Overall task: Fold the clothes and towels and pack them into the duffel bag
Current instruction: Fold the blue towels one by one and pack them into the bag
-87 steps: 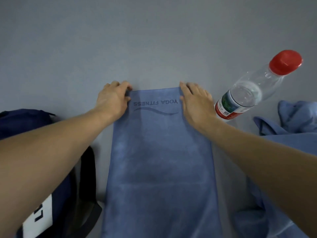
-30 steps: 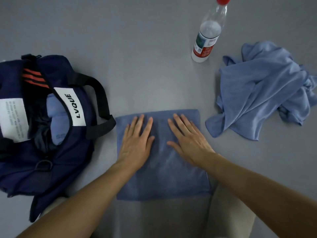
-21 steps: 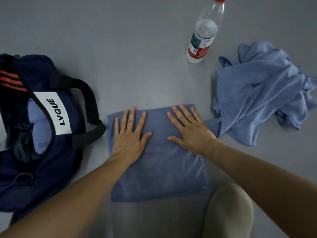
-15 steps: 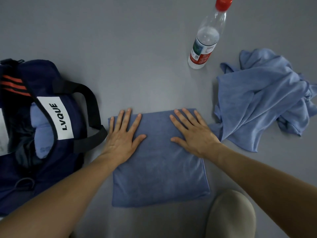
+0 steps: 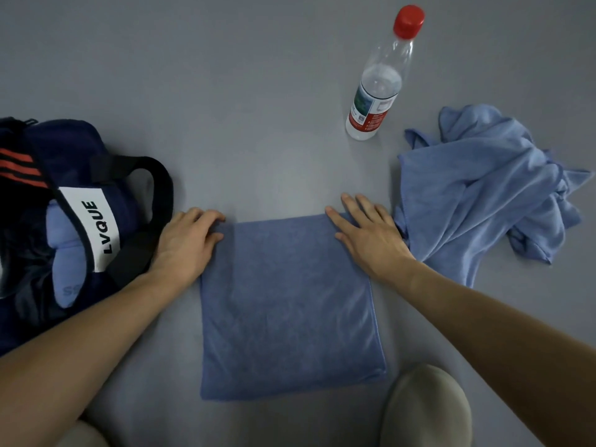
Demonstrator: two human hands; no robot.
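The folded blue towel (image 5: 290, 304) lies flat on the grey floor (image 5: 225, 91) as a neat rectangle, with one hand at each of its far corners. The left hand (image 5: 185, 241) sits at the far left corner, its fingers curled over the towel's edge; whether that grip actually pinches the cloth cannot be told, since the fingertips are tucked out of sight. The right hand (image 5: 367, 235) rests at the far right corner with its fingers stretched out flat and spread, the grip open, palm down on the towel and partly on the floor just past the edge.

Just to the left of the left hand stands the navy duffel bag (image 5: 64, 221), its mouth open, a black strap (image 5: 151, 201) arching beside the wrist and a white label reading LVQUE facing up. Inside the bag a rolled light blue towel (image 5: 64, 253) is tucked. Just to the right of the right hand, touching its outer edge, a crumpled blue garment (image 5: 483, 195) lies in a loose heap. Beyond the right hand, well apart from it, a clear plastic water bottle (image 5: 377, 88) with a red cap stands on the floor. A knee in beige cloth (image 5: 425, 411) shows near the towel's near right corner.
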